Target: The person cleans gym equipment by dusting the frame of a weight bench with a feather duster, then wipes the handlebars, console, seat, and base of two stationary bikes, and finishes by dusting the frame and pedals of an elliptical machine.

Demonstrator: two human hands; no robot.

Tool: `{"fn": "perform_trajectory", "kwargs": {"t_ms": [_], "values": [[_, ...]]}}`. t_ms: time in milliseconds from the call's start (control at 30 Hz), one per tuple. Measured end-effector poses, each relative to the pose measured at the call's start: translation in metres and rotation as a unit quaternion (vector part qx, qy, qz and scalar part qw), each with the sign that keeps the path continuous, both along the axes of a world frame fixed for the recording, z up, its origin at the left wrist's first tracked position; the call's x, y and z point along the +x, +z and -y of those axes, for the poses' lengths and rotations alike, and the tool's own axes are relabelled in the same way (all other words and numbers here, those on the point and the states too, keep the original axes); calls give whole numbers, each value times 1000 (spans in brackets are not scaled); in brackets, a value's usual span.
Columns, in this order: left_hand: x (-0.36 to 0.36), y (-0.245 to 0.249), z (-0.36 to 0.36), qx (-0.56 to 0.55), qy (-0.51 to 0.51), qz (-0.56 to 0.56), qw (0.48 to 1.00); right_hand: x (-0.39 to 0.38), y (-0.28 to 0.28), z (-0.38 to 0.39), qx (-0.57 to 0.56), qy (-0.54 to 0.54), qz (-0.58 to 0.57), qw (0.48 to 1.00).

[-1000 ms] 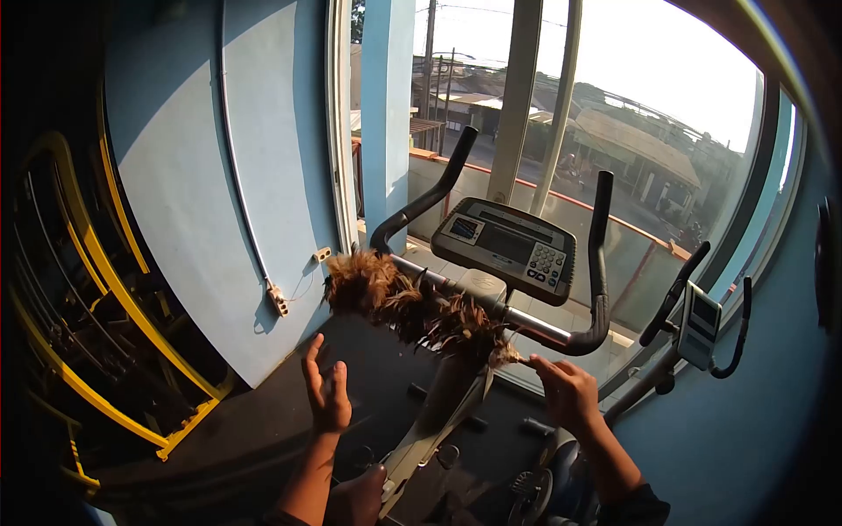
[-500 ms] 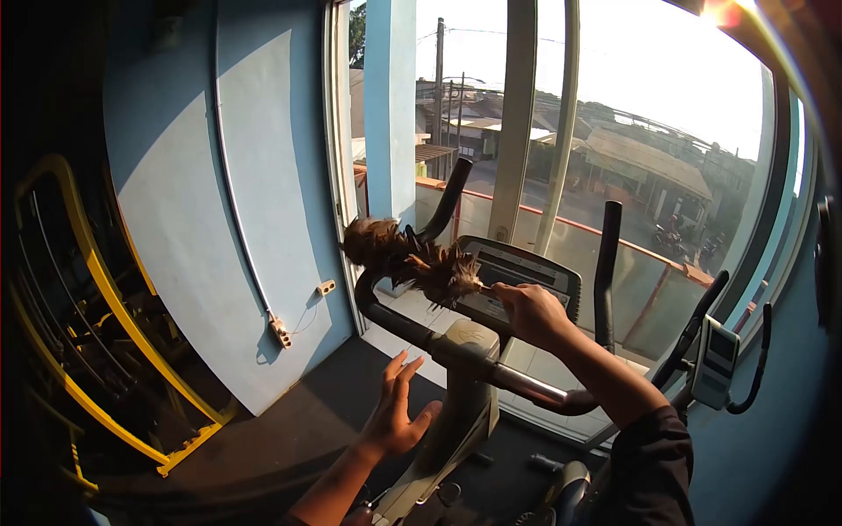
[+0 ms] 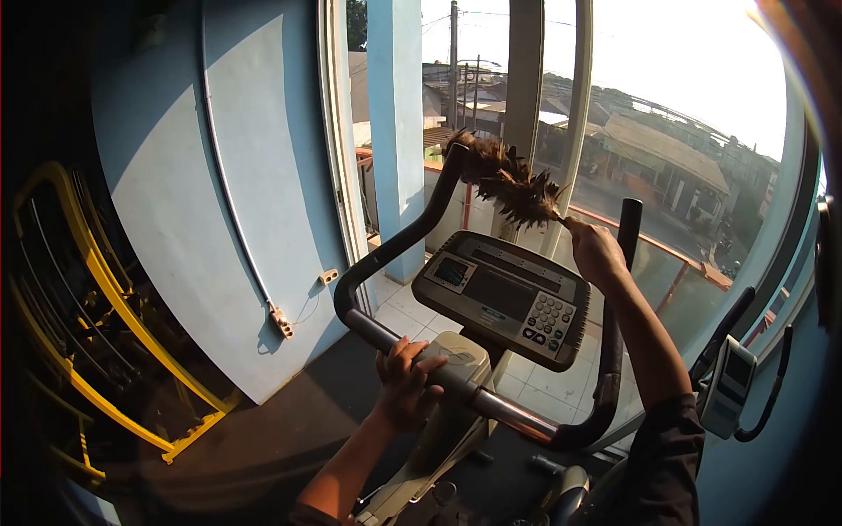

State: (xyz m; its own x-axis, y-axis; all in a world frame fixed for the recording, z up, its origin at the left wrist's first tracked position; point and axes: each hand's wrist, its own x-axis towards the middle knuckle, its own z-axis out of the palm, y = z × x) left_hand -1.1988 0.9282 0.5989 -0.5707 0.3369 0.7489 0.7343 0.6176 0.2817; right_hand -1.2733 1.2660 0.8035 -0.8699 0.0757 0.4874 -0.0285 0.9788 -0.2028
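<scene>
Brown feathers are fanning out from a duster [image 3: 513, 180] toward one o'clock, as a person in dark sleeves is standing over an exercise machine beside tall windows. The right hand [image 3: 596, 250], at three o'clock, is gripping the duster's thin handle in closed fingers. Its forearm is stretching up and forward from a bent elbow at four o'clock, the back of the hand facing the camera. The duster is slanting toward eleven o'clock from that fist, its far end overlapping the tip of the handlebar's left upright in view; whether feathers and tip are touching is hard to tell.

At six o'clock, the left hand [image 3: 408, 381] is lying open, palm down, its fingers spreading over the handlebar's crossbar [image 3: 517, 416] just beside the central hub [image 3: 456, 359]. Its forearm is angling up from seven o'clock, lower than the right.

Two hands are working with one duster. The near machine is carrying one console [image 3: 504, 298], at four o'clock, between two black uprights. Farther out at four o'clock, a second machine is showing one smaller console [image 3: 730, 386]. Two socket fittings are hanging on the blue wall [image 3: 250, 188] at eight o'clock: one small outlet [image 3: 328, 277] and one longer block [image 3: 281, 323]. Yellow framing [image 3: 96, 254] is curving down at nine o'clock, while one pale blue pillar [image 3: 395, 131] is rising near twelve.
</scene>
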Motion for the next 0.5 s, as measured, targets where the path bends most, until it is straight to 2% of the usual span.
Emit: {"fn": "perform_trajectory", "kwargs": {"t_ms": [67,133,167,200,267,300,333,400,500], "values": [[-4,0,2,1,-1,-6,1000,5,-5,9,-4,12,19,1000],[-2,-3,0,5,-3,-6,1000,5,-22,11,-2,81,71,994],[-2,-1,0,5,-4,-4,1000,-3,-27,5,56,125,89,987],[-2,0,1,4,-6,-2,1000,-4,-35,2,55,126,92,986],[-1,-1,1,8,-3,6,1000,2,-48,0,13,314,169,934],[0,-2,0,12,-1,11,1000,16,-44,9,-2,330,211,920],[1,-4,0,12,10,14,1000,27,-46,9,39,351,187,917],[10,-7,-2,26,62,-26,997,51,-36,12,58,328,195,923],[26,-13,4,-4,109,-25,994,88,-18,-14,77,270,198,939]]}}
